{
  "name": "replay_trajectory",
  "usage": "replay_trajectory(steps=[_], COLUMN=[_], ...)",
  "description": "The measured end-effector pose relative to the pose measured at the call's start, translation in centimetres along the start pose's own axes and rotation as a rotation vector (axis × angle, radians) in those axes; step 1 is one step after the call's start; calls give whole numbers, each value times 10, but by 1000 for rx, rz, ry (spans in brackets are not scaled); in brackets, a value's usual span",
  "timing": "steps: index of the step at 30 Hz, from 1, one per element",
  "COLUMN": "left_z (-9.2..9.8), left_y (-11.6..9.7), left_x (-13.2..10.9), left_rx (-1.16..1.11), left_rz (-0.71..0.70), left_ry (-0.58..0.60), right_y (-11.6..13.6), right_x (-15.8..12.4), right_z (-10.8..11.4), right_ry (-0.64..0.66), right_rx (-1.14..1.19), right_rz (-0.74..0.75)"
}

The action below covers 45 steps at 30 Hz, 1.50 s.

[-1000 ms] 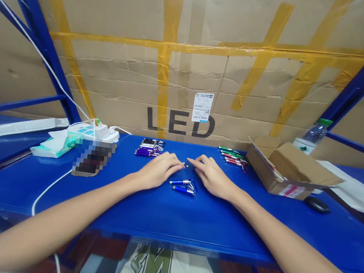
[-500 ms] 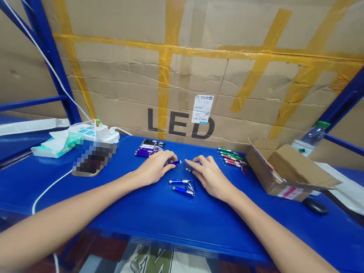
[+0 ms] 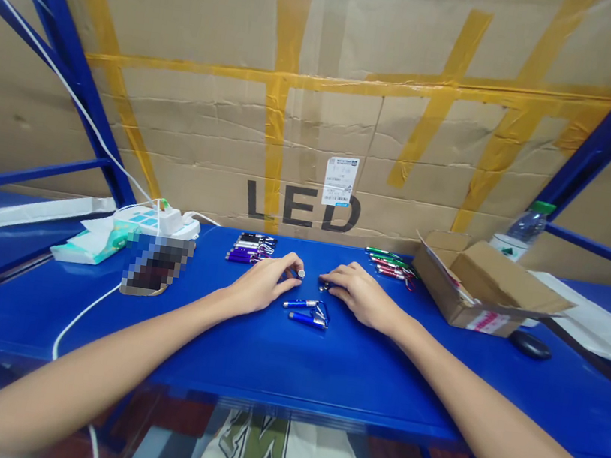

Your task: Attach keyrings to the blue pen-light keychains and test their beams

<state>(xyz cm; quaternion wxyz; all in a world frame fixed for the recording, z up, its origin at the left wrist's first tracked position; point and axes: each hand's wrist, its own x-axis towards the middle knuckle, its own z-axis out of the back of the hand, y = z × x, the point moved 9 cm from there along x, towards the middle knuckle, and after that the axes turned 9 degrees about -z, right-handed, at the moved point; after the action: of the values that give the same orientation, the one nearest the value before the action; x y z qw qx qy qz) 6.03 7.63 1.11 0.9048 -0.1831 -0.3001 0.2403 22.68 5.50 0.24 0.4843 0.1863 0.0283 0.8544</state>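
Observation:
My left hand rests on the blue table and pinches a small keychain flashlight whose silver tip shows at the fingertips. My right hand lies opposite it, fingers curled over a small dark part on the table. Two blue keychain flashlights lie just in front of and between both hands. A row of purple and black flashlights sits behind the left hand. Green and red ones lie behind the right hand.
An open cardboard box stands at the right, with a water bottle behind it and a black mouse in front. At the left are a power strip, a tissue pack, a blurred phone and a white cable. Taped cardboard forms the back wall.
My left hand picked a small flashlight off the table and now holds it with its silver tip up. My right hand's fingers curled in over a small part.

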Motion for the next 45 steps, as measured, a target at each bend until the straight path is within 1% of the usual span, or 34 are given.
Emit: replay_trajectory(steps=[6,11,16,23,26,31,34,40,45], left_z=[-2,-1,-1,-1,-1,-3,-3,-1,-3], left_y=[-3,-11,-20,-23,-21,-19,-22,-28,-26], left_x=[0,1,0,0,0,-1,-2,-2,-1], left_rx=[19,30,97,123,136,158,158,82,16], left_rz=[-4,-58,-120,-117,-94,-80,-91,-107,-93], left_ry=[31,36,58,65,66,66,64,35,23], right_y=[1,3,8,12,17,25,33,39,45], right_x=[-2,-2,-1,-2,-3,-5,-6,-9,-9], right_z=[-2,-4,-5,-1,7,27,33,37,39], right_ry=[22,21,-13,-39,-73,-189,-230,-271,-255], right_rx=[51,37,33,-4,63,367,472,517,469], right_rz=[-11,-2,10,16,30,-13,-6,64,97])
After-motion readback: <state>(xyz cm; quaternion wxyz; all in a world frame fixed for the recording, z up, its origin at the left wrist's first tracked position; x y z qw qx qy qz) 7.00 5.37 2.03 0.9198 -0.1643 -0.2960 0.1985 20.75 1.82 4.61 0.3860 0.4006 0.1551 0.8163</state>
